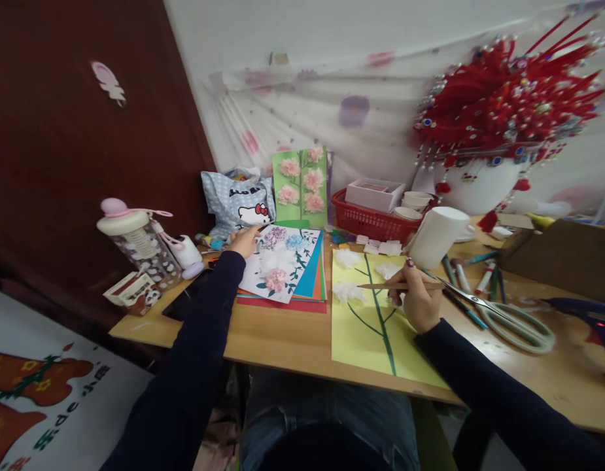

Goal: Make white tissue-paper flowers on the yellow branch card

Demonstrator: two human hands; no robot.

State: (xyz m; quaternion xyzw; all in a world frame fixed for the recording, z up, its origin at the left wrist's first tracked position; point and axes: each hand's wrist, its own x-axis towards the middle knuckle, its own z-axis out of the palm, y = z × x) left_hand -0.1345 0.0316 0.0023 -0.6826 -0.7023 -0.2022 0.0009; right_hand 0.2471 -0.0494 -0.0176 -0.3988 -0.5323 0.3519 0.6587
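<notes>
Through the head camera I saw the front edge of the wooden counter (277, 333) run across below both hands. The long yellow paper sheet (354, 340) with a painted green stem lay right up to that edge. Left of it I had a bare strip, between the front edge and the fanned pile of coloured paper (309, 278). To its right, room was tighter: the scissors with pale green handles (480, 302) lay just beside my right hand (422, 302), and the white cylinder (434, 242) stood near the sheet's far right corner. The red plastic basket (368, 219) took up the back edge.

My right hand gripped a thin, pointed tan stick (375, 286), its tip over one of the fluffy white tufts (348, 293) on the yellow sheet. My left hand (244, 242) was at the left side of the white flower-decorated sheet (256, 278) atop the pile; I could not tell whether its fingers pinched anything.

My right fingers hid part of the stem. The left sleeve (197, 347) partly covered a flat black object (177, 304) near the counter's left end, and the dark blue glue gun (584, 313) was cut off at the view's right side.
</notes>
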